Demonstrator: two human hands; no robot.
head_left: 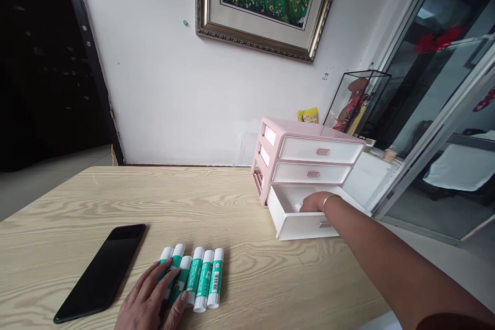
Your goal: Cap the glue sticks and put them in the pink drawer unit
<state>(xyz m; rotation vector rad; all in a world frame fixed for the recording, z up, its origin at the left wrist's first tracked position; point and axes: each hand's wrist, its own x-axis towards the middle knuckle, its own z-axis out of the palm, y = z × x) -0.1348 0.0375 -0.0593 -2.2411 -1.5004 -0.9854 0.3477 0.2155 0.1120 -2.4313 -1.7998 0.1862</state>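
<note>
Several green-and-white glue sticks lie side by side in a row on the wooden table. My left hand rests over the leftmost ones, its fingers stretched out and apart, touching but not gripping them. My right hand reaches into the pulled-out bottom drawer of a small pink and white drawer unit. Its fingers curl down behind the drawer front, and their tips are hidden. A small white thing shows beside those fingers; its kind cannot be made out. The two upper drawers are closed.
A black phone lies on the table left of my left hand. Behind the drawer unit are a yellow packet and a glass display case. A framed picture hangs on the wall; a glass door stands at right.
</note>
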